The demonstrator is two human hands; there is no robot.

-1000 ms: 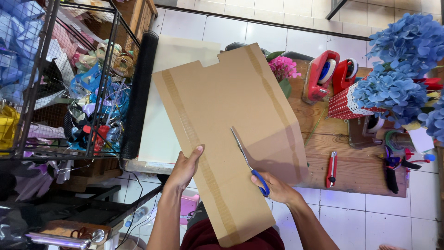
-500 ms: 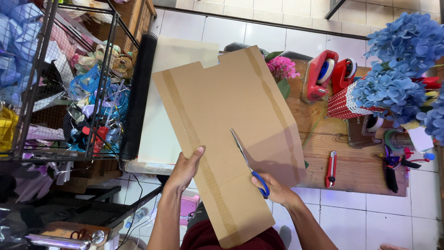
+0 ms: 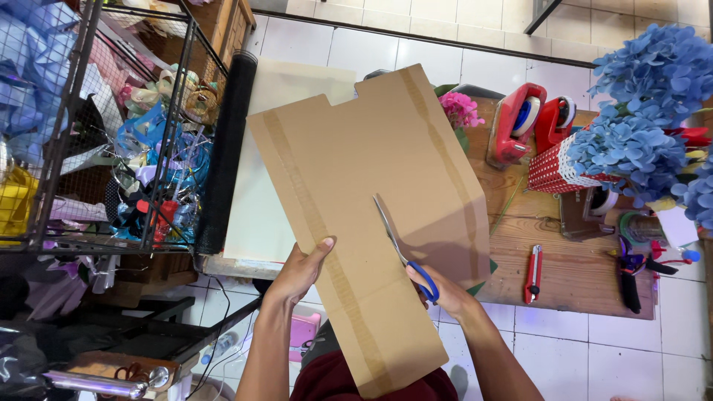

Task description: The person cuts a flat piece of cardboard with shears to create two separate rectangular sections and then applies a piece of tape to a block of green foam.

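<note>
A large flattened brown cardboard sheet [image 3: 371, 193] with tape strips is held tilted over a wooden table [image 3: 572, 275]. My left hand [image 3: 301, 269] grips its left edge, thumb on top. My right hand [image 3: 442, 293] holds blue-handled scissors [image 3: 405, 249], fingers through the loops, with the blades lying on the cardboard and pointing up and to the left into the sheet.
A wire rack [image 3: 111, 126] full of ribbons and wrapping stands at left, with a black mesh roll [image 3: 226, 148] beside it. On the table are red tape dispensers [image 3: 520, 119], blue artificial hydrangeas [image 3: 639, 126], a red box cutter [image 3: 532, 275] and a pink flower [image 3: 460, 110].
The scissors and my right hand shifted very slightly along the cardboard. The sheet and my left hand stay almost where they were.
</note>
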